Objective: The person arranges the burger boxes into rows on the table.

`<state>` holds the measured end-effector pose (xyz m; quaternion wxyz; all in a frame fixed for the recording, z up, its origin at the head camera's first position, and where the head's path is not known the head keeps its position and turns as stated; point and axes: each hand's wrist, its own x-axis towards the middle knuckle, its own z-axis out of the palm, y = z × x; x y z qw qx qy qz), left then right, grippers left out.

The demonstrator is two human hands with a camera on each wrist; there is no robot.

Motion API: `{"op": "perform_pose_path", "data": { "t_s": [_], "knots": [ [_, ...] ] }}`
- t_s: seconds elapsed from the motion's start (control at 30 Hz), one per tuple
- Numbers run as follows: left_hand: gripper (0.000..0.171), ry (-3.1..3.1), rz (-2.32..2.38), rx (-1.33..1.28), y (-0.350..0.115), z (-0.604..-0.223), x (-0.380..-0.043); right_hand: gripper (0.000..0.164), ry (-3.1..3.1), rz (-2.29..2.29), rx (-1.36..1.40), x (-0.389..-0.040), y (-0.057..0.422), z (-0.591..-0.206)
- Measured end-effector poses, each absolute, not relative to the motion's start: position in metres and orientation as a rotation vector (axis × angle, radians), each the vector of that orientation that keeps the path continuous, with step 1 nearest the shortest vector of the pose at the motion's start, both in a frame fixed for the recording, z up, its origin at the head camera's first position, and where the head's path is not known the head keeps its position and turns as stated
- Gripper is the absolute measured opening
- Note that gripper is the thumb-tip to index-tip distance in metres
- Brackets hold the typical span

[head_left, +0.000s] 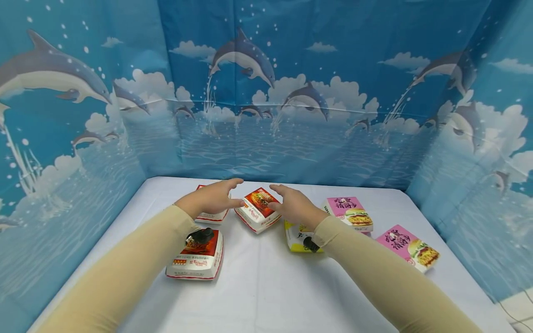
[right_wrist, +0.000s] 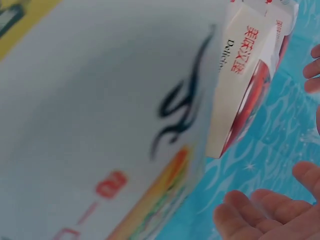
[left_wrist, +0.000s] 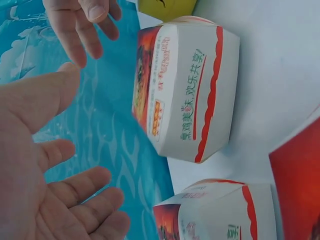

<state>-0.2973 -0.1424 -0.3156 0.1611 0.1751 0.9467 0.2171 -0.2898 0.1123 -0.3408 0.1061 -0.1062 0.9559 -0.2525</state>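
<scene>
A red-and-white burger box [head_left: 257,213] sits near the table's back, tilted at an angle in the head view. On its left my left hand [head_left: 212,199] hovers with fingers extended, overlapping a second red-and-white box [head_left: 212,217]. My right hand [head_left: 294,206] is on the other side, its fingers reaching toward the middle box, above a yellow-and-white box [head_left: 294,238] partly hidden by the wrist. The left wrist view shows both hands, the left palm [left_wrist: 50,185] spread and holding nothing, beside the middle box [left_wrist: 195,95]. Spread fingers of the right hand [right_wrist: 270,220] show in the right wrist view.
Another red-topped box [head_left: 195,261] lies nearer the front left, partly behind the left wrist camera. Two pink burger boxes [head_left: 350,212] lie at the right on the white tablecloth [head_left: 258,296]. A blue dolphin-print curtain [head_left: 266,148] encloses the back and sides.
</scene>
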Motion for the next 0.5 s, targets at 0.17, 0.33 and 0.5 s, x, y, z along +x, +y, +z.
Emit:
{"op": "perform_pose_path", "data": {
  "t_s": [0.17,0.33,0.5],
  "knots": [
    [0.084,2.713,0.552,0.494,-0.135,-0.321,-0.3,0.07,2.791,-0.737,-0.296,-0.292,0.114,-0.344],
    [0.087,2.702,0.52,0.483,-0.129,-0.328,-0.305,0.07,2.775,-0.723,-0.294,-0.294,0.113,-0.348],
    [0.088,2.685,0.49,0.445,-0.123,-0.332,-0.308,0.071,2.756,-0.681,-0.291,-0.295,0.112,-0.351]
  ]
}}
